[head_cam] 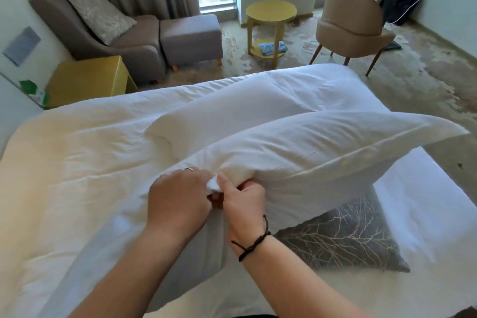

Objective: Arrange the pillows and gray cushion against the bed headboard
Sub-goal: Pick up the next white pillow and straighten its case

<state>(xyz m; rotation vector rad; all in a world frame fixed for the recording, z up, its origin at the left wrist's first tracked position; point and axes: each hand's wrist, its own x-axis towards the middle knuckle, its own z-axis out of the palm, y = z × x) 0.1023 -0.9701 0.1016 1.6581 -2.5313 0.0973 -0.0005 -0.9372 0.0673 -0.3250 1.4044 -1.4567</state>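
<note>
Left hand (pixel 178 196): fingers curled, gripping the near corner of the pillow (pixel 309 152).
Right hand (pixel 245 204): clenched on the same corner, touching the left hand; dark cord at the wrist.
Pillow: white, lifted above the bed (pixel 64 175), far end tilted up toward the bed's right edge.
Cushion (pixel 348 237): gray, branch pattern, flat on the bed near its right edge, partly under the raised pillow.
Duvet (pixel 232 100): white, rumpled across the bed's far side.
Headboard: not visible.

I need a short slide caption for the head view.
Both hands grip a white pillow above the gray cushion.
</note>
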